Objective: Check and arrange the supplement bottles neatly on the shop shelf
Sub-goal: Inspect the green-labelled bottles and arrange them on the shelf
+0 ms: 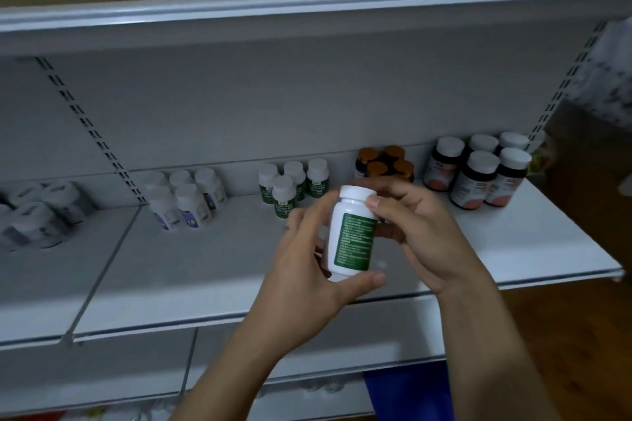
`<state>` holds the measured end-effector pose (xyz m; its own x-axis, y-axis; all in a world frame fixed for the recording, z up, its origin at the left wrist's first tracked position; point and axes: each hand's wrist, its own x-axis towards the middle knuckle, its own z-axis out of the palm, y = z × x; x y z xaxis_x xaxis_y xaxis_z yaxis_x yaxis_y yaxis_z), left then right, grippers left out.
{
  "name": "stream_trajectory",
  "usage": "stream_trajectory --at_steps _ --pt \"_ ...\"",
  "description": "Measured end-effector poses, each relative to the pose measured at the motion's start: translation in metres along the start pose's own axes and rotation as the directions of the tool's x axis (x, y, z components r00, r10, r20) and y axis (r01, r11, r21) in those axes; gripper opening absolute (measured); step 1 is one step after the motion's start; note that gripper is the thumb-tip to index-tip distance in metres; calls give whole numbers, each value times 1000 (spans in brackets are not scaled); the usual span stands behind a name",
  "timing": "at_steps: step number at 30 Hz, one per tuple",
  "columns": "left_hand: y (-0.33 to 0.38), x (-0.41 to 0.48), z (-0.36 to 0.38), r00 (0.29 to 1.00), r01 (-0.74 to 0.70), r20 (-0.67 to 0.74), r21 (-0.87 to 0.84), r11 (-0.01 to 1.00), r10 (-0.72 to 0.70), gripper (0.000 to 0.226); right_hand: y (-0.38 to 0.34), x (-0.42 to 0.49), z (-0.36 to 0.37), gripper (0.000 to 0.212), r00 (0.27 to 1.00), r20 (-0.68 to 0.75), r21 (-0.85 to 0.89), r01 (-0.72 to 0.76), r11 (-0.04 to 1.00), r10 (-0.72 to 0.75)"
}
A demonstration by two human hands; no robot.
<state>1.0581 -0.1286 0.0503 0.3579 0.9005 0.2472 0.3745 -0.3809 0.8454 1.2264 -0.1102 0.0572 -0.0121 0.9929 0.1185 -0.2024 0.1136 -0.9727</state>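
A white bottle with a green label is held upright in front of the shelf, its printed back facing me. My left hand grips its lower body, thumb under the base edge. My right hand holds its upper part, thumb at the cap's rim. On the white shelf stand groups of bottles: matching green-label ones, white ones with purple labels, brown-capped ones and dark ones with pink labels.
More white bottles stand on the neighbouring shelf section at the left. A shelf edge runs overhead with cardboard above it. A lower shelf sits below. Wooden floor shows at the right.
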Motion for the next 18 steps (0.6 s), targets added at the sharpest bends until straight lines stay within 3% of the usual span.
stream_trajectory --at_steps 18 --pt "-16 -2 -3 997 36 -66 -3 999 -36 73 13 14 14 21 999 -12 50 -30 998 31"
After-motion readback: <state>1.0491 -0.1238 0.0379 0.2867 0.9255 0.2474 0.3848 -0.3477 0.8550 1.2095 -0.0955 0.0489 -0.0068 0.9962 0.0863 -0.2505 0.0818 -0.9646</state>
